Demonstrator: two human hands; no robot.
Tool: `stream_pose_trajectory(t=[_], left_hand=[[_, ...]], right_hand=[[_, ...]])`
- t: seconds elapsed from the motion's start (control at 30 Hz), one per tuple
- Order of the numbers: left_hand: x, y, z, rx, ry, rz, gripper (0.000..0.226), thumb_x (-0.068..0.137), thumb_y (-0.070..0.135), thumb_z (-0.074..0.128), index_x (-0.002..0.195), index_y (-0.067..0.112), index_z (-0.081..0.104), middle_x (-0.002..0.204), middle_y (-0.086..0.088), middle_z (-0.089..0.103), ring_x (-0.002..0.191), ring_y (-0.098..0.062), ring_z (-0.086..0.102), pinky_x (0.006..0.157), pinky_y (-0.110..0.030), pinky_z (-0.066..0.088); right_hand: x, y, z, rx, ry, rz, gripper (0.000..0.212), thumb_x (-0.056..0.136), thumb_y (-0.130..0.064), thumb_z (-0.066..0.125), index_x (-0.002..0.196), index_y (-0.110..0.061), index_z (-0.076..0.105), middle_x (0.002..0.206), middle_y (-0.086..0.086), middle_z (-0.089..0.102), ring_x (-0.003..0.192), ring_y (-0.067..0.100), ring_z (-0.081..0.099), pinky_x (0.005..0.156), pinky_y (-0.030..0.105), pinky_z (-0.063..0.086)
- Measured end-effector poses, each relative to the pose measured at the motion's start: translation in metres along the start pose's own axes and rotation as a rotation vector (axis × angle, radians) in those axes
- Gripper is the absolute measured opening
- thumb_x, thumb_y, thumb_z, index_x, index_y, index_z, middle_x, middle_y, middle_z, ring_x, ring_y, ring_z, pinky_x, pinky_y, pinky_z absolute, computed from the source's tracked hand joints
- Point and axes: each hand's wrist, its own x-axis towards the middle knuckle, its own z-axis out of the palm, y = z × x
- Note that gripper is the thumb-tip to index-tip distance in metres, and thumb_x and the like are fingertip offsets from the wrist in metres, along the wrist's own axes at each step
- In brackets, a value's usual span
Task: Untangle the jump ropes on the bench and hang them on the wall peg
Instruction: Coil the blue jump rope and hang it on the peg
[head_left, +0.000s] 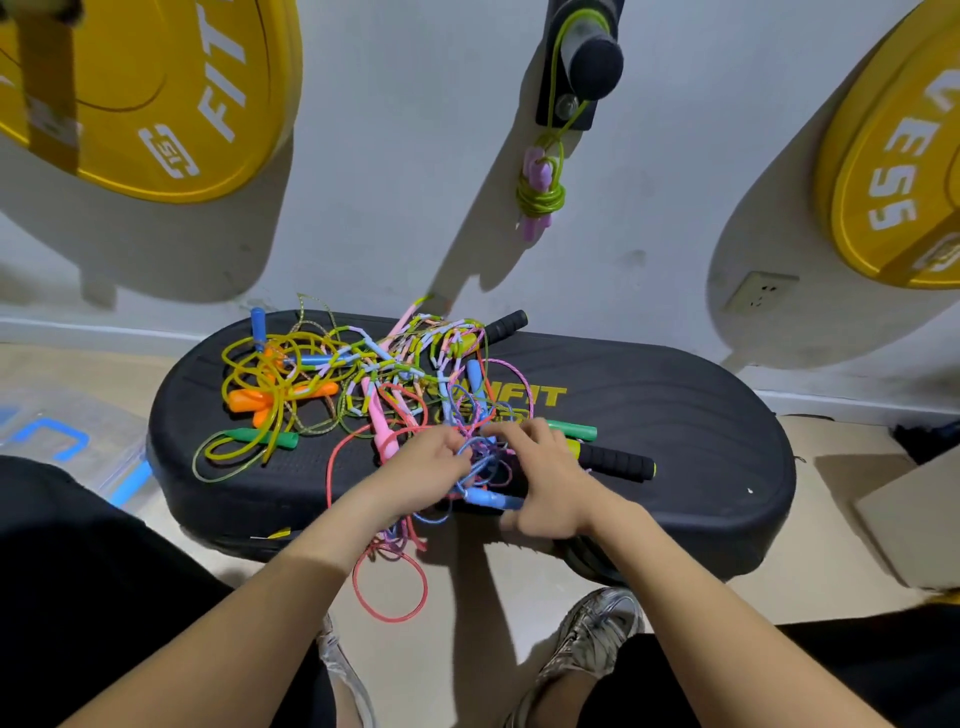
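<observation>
**Both grips meet over one knot**

Your bare left forearm runs from 7 o'clock up toward 1 o'clock, and your bare right forearm runs from 5 o'clock up toward 11 o'clock. Both palms face down. Your left grip (426, 465) has its fingers curled into strands of the jump ropes (384, 364) and holds them. Your right grip (540, 478) sits just at its 3 o'clock, knuckles up, fingers bent down onto the same strands. Blur hides whether they pinch. The two sets of fingertips nearly touch.
</observation>
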Motion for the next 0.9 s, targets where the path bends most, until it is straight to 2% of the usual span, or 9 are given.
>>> stream_pose_trajectory(t=[0.1,0.2,0.3,0.4,0.47,0.53,0.73,0.83,0.9], left_hand=[[-0.014,0.036,-0.021,-0.204,-0.059,0.103,0.016,0.103,0.029,0.064,0.101,0.017,0.075,0.070,0.005,0.063,0.057,-0.007,0.052,0.058,-0.025,0.041],[-0.028,0.063,-0.038,-0.422,-0.125,0.160,0.024,0.101,0.030,0.060,0.107,0.020,0.081,0.091,-0.001,0.074,0.077,-0.010,0.067,0.071,-0.022,0.052],[-0.036,0.068,-0.050,-0.434,-0.016,0.215,0.021,0.097,0.012,0.066,0.107,0.023,0.081,0.076,-0.001,0.064,0.055,-0.010,0.054,0.049,-0.018,0.044],[-0.038,0.062,-0.064,0.018,0.234,0.222,0.018,0.090,0.029,0.081,0.108,0.027,0.080,0.087,0.002,0.074,0.063,-0.007,0.063,0.059,-0.025,0.050],[-0.040,0.055,-0.071,0.479,0.386,0.180,0.024,0.094,0.042,0.075,0.105,0.022,0.080,0.085,-0.001,0.075,0.080,-0.020,0.069,0.075,-0.036,0.056],[-0.044,0.050,-0.073,0.634,0.496,0.148,0.032,0.100,0.042,0.065,0.093,0.014,0.079,0.081,-0.010,0.073,0.090,-0.036,0.069,0.078,-0.044,0.055],[-0.066,0.079,-0.075,0.030,0.374,0.507,0.029,0.094,0.039,0.065,0.071,0.021,0.068,0.075,0.007,0.060,0.072,-0.008,0.055,0.073,-0.034,0.041],[-0.079,0.100,-0.075,-0.314,0.280,0.579,0.028,0.087,0.034,0.067,0.076,0.009,0.068,0.104,-0.012,0.069,0.086,-0.014,0.060,0.087,-0.037,0.044],[-0.086,0.107,-0.077,-0.492,0.152,0.561,0.024,0.094,0.027,0.062,0.079,0.010,0.070,0.111,-0.011,0.076,0.091,-0.018,0.066,0.088,-0.038,0.049]], right_hand=[[0.001,-0.015,-0.006,0.161,0.095,-0.011,0.104,0.061,-0.057,0.085,0.151,-0.041,0.036,0.129,-0.001,0.039,0.121,0.025,0.043,0.102,0.042,0.044],[0.004,-0.026,-0.028,0.256,0.327,-0.091,0.043,0.089,-0.022,0.071,0.132,-0.024,0.064,0.114,-0.004,0.059,0.108,0.010,0.053,0.093,0.035,0.044],[0.000,-0.030,-0.054,0.344,0.395,0.057,0.040,0.088,0.002,0.048,0.104,-0.023,0.074,0.084,-0.008,0.072,0.074,-0.002,0.065,0.073,0.029,0.050],[-0.008,-0.024,-0.072,0.320,0.503,0.208,0.045,0.084,0.003,0.042,0.100,-0.025,0.073,0.074,-0.003,0.075,0.079,0.022,0.071,0.075,0.034,0.056],[-0.011,-0.017,-0.082,0.371,0.577,0.310,0.040,0.086,-0.001,0.044,0.099,-0.024,0.075,0.077,0.000,0.076,0.074,0.025,0.073,0.073,0.035,0.059],[-0.013,-0.012,-0.090,0.469,0.572,0.409,0.025,0.093,-0.014,0.052,0.096,-0.022,0.076,0.078,-0.002,0.074,0.067,0.022,0.074,0.069,0.032,0.058],[-0.023,-0.023,-0.089,0.305,0.517,0.332,0.025,0.073,-0.045,0.057,0.076,-0.024,0.070,0.074,-0.008,0.073,0.077,0.014,0.067,0.063,0.026,0.047],[-0.023,-0.031,-0.081,0.104,0.417,0.249,0.017,0.090,-0.024,0.058,0.098,-0.022,0.072,0.092,0.003,0.076,0.094,0.031,0.069,0.076,0.034,0.050],[-0.024,-0.038,-0.076,-0.057,0.338,0.239,0.036,0.092,-0.016,0.058,0.125,-0.025,0.067,0.117,0.007,0.070,0.112,0.036,0.063,0.089,0.042,0.049]])
